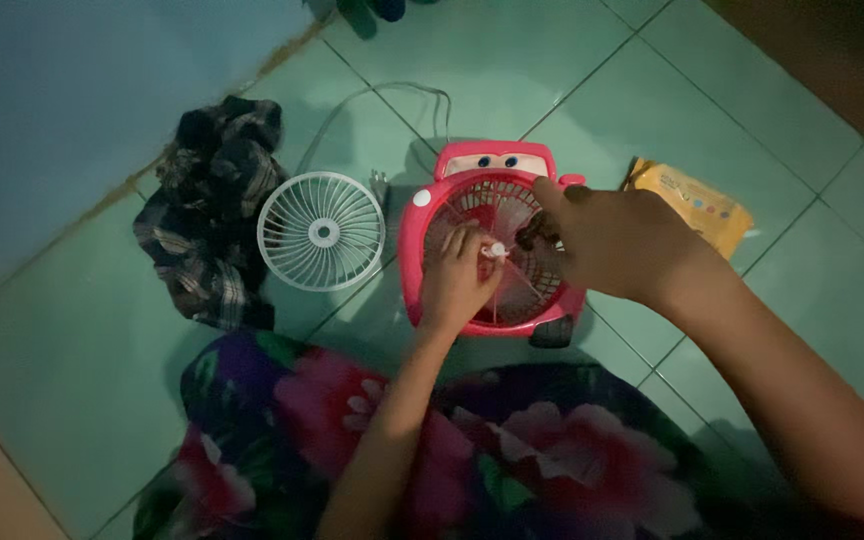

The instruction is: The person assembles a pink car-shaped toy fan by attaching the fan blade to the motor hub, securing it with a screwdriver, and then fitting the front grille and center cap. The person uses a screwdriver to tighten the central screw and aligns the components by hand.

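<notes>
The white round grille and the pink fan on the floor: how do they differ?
The white grille lies loose on the tiles, untouched; the pink fan has both the left hand and right hand on it. The white grille is a plain flat disc; the pink fan is a bulkier box with cartoon eyes on top. The grille is closed with spokes; the fan's blades lie exposed. Both are round-faced and lie flat.

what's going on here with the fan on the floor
A person sits on a tiled floor over a small pink fan lying face up, its front cover off. The left hand pinches a small white piece at the blade hub, while the right hand holds a dark tool against the same spot. The white round grille lies beside the fan, next to a crumpled plaid cloth. A yellow packet lies on the other side.
</notes>
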